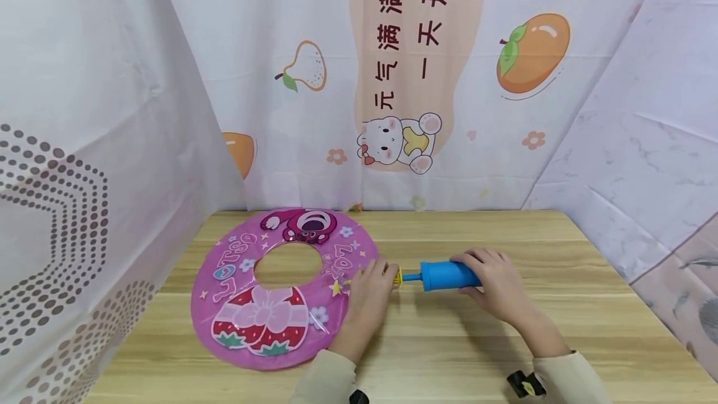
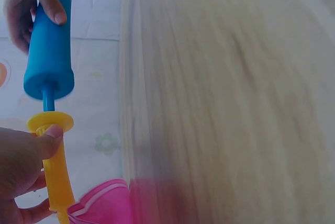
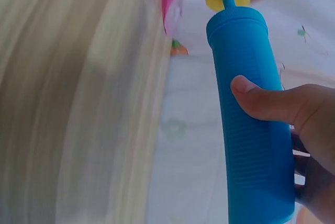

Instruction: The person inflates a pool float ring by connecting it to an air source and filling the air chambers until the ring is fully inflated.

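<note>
A blue hand pump (image 1: 449, 275) lies level over the table, its thin rod running left into a yellow tapered nozzle (image 2: 56, 174) with a round flange. My right hand (image 1: 493, 282) grips the blue barrel, thumb along one side in the right wrist view. With thumb and fingers, my left hand (image 1: 371, 288) holds the yellow nozzle just below its flange. The nozzle's narrow end meets the edge of a pink swim ring (image 2: 104, 203) in the left wrist view. That ring, printed with a bear and strawberries, looks rather flat; my left fingers partly cover its right side.
The wooden table (image 1: 561, 304) extends right of the pump and in front of the ring. A white printed curtain (image 1: 314, 5) hangs along the table's back edge, with more cloth at both sides. Dark bands (image 1: 526, 384) sit at the sleeve cuffs.
</note>
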Action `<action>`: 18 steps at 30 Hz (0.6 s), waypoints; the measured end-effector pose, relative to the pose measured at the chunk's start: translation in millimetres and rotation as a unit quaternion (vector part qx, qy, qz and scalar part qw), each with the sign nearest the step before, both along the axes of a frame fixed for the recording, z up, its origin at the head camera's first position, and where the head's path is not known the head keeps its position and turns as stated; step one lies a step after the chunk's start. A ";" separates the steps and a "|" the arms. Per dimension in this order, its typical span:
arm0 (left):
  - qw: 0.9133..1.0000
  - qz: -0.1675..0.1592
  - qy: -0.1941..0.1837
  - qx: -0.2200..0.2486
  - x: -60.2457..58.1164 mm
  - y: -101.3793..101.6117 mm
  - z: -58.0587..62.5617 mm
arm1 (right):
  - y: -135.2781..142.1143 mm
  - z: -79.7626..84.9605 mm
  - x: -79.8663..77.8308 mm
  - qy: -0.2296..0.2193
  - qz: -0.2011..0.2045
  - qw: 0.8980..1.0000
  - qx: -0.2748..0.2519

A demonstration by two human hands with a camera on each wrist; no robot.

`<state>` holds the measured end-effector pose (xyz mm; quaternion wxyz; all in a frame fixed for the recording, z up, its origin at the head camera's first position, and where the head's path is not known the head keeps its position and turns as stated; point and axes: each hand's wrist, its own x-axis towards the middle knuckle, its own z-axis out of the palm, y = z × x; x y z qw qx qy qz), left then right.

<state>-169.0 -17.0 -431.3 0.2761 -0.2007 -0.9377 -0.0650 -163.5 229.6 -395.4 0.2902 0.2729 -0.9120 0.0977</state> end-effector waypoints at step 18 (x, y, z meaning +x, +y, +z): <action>1.000 0.006 0.009 -0.018 0.9 -1.9 -1.0 | 66.0 10.2 14.5 0.016 -0.016 1.000 0.001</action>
